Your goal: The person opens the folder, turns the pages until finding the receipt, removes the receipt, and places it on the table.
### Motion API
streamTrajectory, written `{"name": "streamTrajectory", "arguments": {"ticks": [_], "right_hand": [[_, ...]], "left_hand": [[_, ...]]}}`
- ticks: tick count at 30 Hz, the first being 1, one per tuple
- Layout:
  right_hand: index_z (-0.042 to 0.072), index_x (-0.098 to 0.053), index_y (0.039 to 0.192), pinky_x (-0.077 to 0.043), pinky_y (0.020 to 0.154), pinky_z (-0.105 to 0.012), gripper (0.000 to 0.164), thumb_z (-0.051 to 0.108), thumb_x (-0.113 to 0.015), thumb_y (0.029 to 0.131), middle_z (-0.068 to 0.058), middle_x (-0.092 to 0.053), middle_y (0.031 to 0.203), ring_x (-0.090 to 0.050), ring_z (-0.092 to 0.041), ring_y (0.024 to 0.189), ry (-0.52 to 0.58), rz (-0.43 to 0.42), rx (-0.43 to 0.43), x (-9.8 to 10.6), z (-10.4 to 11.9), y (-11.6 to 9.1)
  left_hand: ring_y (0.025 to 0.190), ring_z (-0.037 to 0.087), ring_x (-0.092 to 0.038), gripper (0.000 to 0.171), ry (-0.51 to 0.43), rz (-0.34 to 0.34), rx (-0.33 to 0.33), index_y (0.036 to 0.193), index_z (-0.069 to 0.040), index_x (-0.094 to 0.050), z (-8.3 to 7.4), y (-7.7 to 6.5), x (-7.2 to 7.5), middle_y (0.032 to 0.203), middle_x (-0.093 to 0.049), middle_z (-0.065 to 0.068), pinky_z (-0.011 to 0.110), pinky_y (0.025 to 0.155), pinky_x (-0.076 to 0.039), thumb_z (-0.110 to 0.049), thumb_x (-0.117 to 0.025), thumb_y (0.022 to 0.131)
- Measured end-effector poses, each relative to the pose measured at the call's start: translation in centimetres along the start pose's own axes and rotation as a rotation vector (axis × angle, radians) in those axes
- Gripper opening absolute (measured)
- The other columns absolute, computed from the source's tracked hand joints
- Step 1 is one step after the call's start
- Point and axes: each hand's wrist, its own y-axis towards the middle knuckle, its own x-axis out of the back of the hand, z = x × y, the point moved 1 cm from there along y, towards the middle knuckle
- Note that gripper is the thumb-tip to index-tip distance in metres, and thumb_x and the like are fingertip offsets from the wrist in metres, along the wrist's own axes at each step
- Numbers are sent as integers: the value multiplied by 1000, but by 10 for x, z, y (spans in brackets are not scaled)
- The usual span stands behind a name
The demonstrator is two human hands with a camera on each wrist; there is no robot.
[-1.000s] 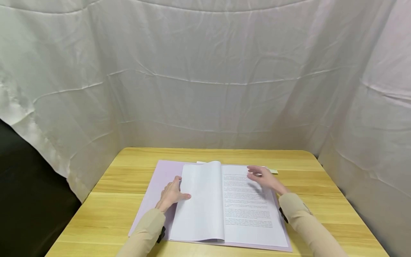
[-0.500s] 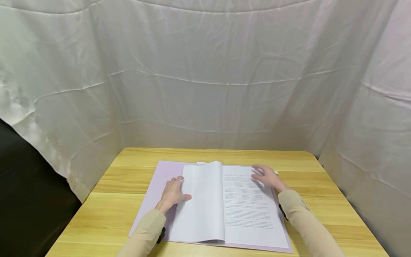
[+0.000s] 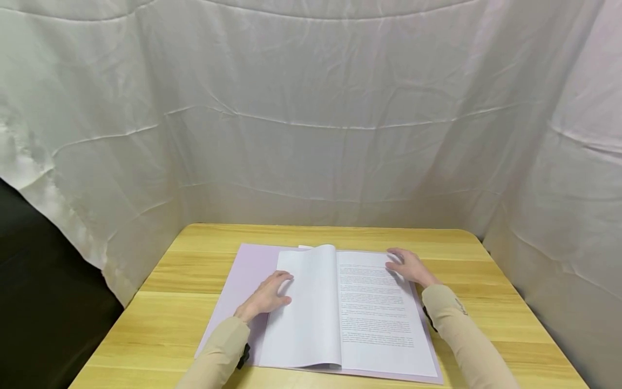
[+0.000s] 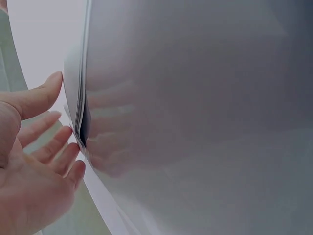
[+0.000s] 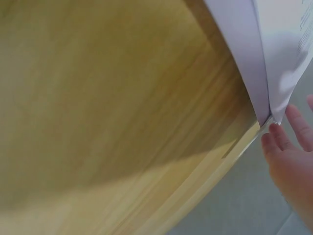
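Left hand point(image 3: 265, 297) and right hand point(image 3: 412, 268) are loose-fingered — only the left wrist view shows layered page edges point(image 4: 81, 103).

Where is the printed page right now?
In the head view, the printed page lies on the right half of the lilac folder, just right of the curled page, with the right grip at its far right corner.
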Motion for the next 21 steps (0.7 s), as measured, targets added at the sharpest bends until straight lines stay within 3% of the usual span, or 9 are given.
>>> {"name": "streamTrajectory", "arguments": {"ticks": [4, 8, 13, 21], "right_hand": [[-11, -53, 136, -31, 117, -65, 51, 15, -65, 95, -35, -52, 141, -42, -55, 137, -20, -19, 12, 0, -1, 1], [-13, -53, 135, -32, 117, -65, 49, 14, -65, 95, -36, -53, 139, -43, -55, 136, -18, -23, 27, 0, -3, 2], [-12, -53, 135, -32, 116, -65, 49, 15, -65, 96, -35, -54, 140, -43, -55, 136, -24, -20, 19, 0, -4, 4], [-12, -56, 133, -35, 114, -65, 46, 11, -65, 94, -35, -56, 136, -46, -54, 132, -26, -41, 22, 0, -4, 4]], "left_hand": [[143, 50, -37, 52, 37, 47, -40, 141, 6, -50, 0, 0, 1, 154, -41, 27, 68, 118, -27, -9, -66, 95], [147, 47, -33, 57, 97, 77, -23, 147, 2, -47, 0, -1, 1, 159, -37, 25, 66, 120, -26, -24, -63, 98], [151, 45, -28, 73, 135, 114, 19, 151, -2, -43, -1, -2, 1, 163, -32, 21, 67, 121, -22, -40, -69, 93], [155, 41, -19, 93, 182, 169, 43, 156, -6, -36, -1, -2, -2, 167, -24, 18, 62, 126, -16, -49, -77, 84]]}}
